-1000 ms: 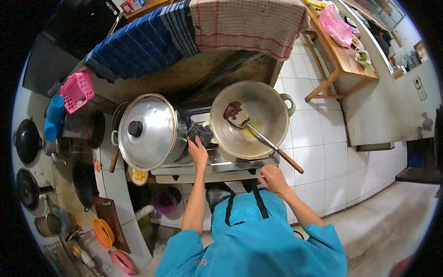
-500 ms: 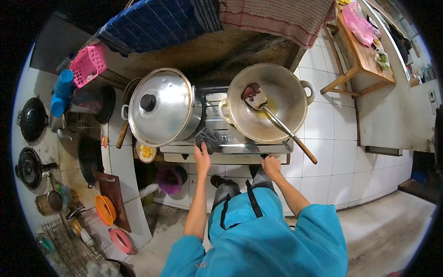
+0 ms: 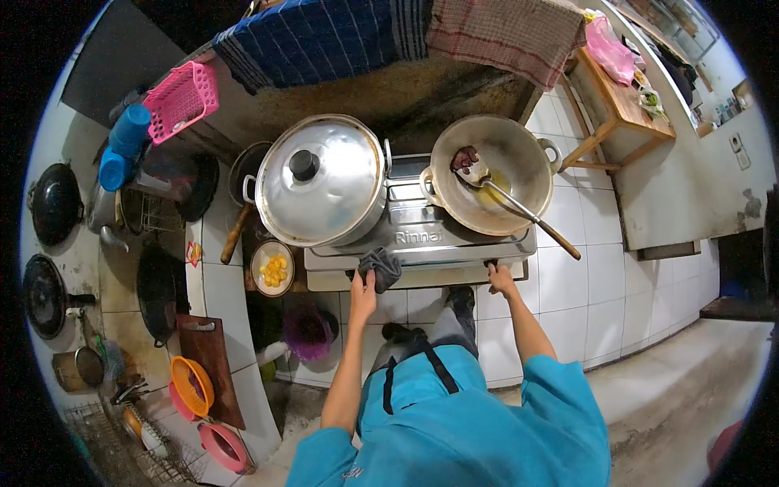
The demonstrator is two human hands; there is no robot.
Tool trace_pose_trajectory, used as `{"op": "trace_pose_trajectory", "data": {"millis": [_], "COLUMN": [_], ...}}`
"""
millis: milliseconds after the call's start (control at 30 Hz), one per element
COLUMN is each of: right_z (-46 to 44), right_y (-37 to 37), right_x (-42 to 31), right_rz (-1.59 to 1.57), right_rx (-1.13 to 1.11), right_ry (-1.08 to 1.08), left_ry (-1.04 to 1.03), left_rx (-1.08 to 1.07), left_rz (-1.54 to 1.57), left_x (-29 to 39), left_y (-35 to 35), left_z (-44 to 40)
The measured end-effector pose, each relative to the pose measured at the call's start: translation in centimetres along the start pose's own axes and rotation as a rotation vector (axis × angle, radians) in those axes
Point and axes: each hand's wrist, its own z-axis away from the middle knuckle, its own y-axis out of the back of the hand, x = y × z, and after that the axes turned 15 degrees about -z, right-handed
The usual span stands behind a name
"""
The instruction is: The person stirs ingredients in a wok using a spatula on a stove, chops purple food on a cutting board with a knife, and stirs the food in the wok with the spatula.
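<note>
My left hand [image 3: 363, 297] grips a crumpled dark grey cloth [image 3: 382, 266] at the front panel of the gas stove [image 3: 422, 237], beside its left knob. My right hand [image 3: 502, 281] has its fingers closed around the stove's right knob [image 3: 490, 263]. On the left burner stands a large lidded aluminium pot [image 3: 341, 191]. An open two-handled pan [image 3: 519, 154] sits over the right burner with a little yellowish liquid inside. Across its rim leans a wooden-handled spatula [image 3: 519, 206], its blade beside a dark reddish-brown lump [image 3: 465, 156].
Left of the stove are a bowl of yellow pieces [image 3: 274, 272] and a wooden-handled pan [image 3: 236, 231]. A purple basket [image 3: 308, 334] stands below. Towels [image 3: 316, 45] hang behind; a wooden table [image 3: 617, 105] is at the far right. Colanders [image 3: 195, 390] lie on the left counter.
My left hand has lowered the cloth from the stove's top front edge to the front panel by the left knob. My right hand stays at the right knob. The view has shifted slightly.
</note>
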Motion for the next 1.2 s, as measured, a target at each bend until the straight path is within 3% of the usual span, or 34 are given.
{"op": "trace_pose_trajectory", "data": {"millis": [33, 133, 167, 267, 300, 467, 600, 633, 733, 933, 1100, 1200], "right_z": [0.9, 3.6, 4.0, 7.7, 10.4, 15.3, 12.5, 11.4, 8.0, 5.1, 4.9, 5.3], "right_y": [0.2, 0.7, 0.6, 1.6, 2.3, 7.7, 11.7, 12.4, 14.4, 15.5, 16.1, 16.5], "right_x": [-0.6, -0.2, 0.4, -2.0, -5.0, -13.2, -14.9, -14.8, -13.8, -12.1, -12.8, -13.9], "right_rz": [0.005, 0.595, 0.574, 0.32, 0.268, 0.505, 0.795, 0.83, 0.924, 0.806, 0.812, 0.868], "right_rx": [0.017, 0.108, 0.213, 0.277, 0.265, 0.62, 0.695, 0.631, 0.451, 0.366, 0.331, 0.345], "right_ry": [-0.071, 0.376, 0.533, 0.665, 0.618, 1.067, 0.738, 0.639, 0.404, 0.431, 0.444, 0.457], "left_ry": [-0.031, -0.097, -0.114, 0.084, 0.093, 0.187, 0.45, 0.412, 0.556, 0.434, 0.405, 0.549], "left_rx": [0.005, -0.055, -0.089, -0.188, -0.21, -0.232, -0.329, -0.384, -0.328, -0.272, -0.281, -0.17], "left_rz": [-0.019, 0.0, 0.023, 0.243, 0.272, 0.552, 0.553, 0.57, 0.446, 0.662, 0.525, 0.575], "left_x": [-0.7, -3.2, -4.0, -4.9, -4.4, -3.3, -1.2, -1.4, 1.7, 0.5, 1.2, 1.1], "left_y": [0.2, 0.7, 0.5, -0.2, -0.1, -1.9, -2.7, -3.0, -3.2, -7.6, -9.3, -10.3], "left_z": [0.0, -0.5, -0.7, -1.2, -1.2, -2.2, -3.1, -3.5, -3.0, -5.3, -7.2, -7.8]}}
